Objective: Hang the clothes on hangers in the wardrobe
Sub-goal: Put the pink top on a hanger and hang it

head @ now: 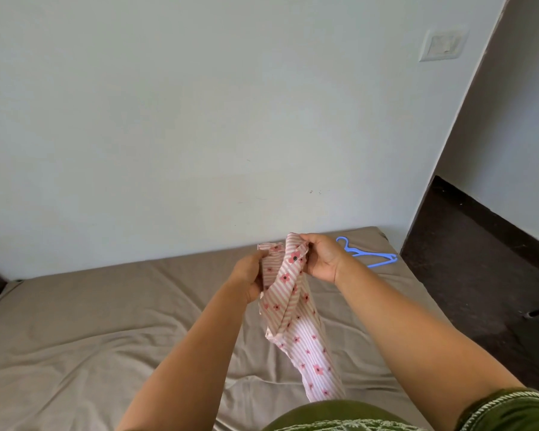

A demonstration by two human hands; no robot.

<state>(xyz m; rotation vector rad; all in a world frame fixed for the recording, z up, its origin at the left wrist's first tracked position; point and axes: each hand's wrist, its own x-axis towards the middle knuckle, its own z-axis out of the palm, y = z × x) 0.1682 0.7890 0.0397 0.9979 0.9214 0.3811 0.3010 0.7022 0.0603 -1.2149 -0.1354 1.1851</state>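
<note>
A small pink-and-white striped garment [290,309] with red flowers hangs in the air over the bed. My left hand [249,276] grips its upper left edge. My right hand [322,259] pinches its upper right edge, close to a dark button. The cloth droops down toward my body. A blue plastic hanger [367,255] lies flat on the bed just right of my right hand, untouched. No wardrobe is in view.
The bed [106,321] has a wrinkled grey-brown sheet and fills the lower view. A pale wall [199,119] stands right behind it, with a switch plate [442,45] at upper right. Dark floor [479,259] lies to the right of the bed.
</note>
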